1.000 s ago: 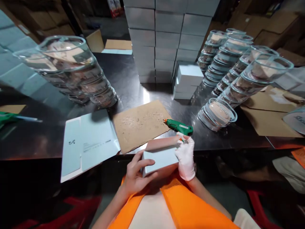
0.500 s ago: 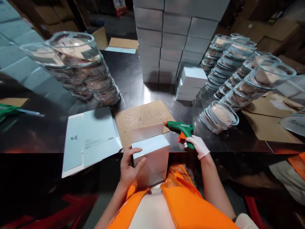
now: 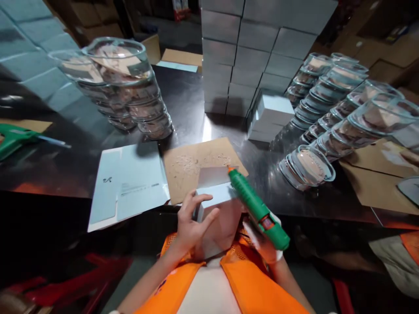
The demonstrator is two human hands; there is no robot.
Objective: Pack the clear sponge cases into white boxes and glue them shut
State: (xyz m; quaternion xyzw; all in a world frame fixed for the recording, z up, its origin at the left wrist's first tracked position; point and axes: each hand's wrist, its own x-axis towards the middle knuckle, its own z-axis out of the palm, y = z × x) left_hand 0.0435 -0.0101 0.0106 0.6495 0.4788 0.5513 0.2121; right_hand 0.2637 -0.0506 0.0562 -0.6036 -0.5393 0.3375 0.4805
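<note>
Left hand (image 3: 193, 222), bare, is pressing against the near side of a pale blue box (image 3: 216, 205), fingers spread flat on its wall and thumb at the corner, so it is steadying the box rather than pinching it. The box is sitting at the near edge of the table (image 3: 65, 174), partly over the person's lap, with one flap (image 3: 211, 176) standing up and open toward the nozzle; held this way, the flap's inner face is probably being offered to the glue. Right hand (image 3: 262, 242), in a white glove, is wrapped tightly around the grip of a green glue gun (image 3: 257, 209); the gun is angling up and away from the body, its orange tip (image 3: 230, 169) touching or just beside the flap's upper right corner. Right wrist is staying low near the orange vest (image 3: 248, 283), elbow tucked. Under the box is lying a brown cardboard sheet (image 3: 188, 168), speckled with what look like glue drips, likely protecting the table. A flat unfolded carton (image 3: 131, 185) is lying just left; stacked glass bowls (image 3: 131, 87) and a wall of closed boxes (image 3: 248, 56) are standing behind.
</note>
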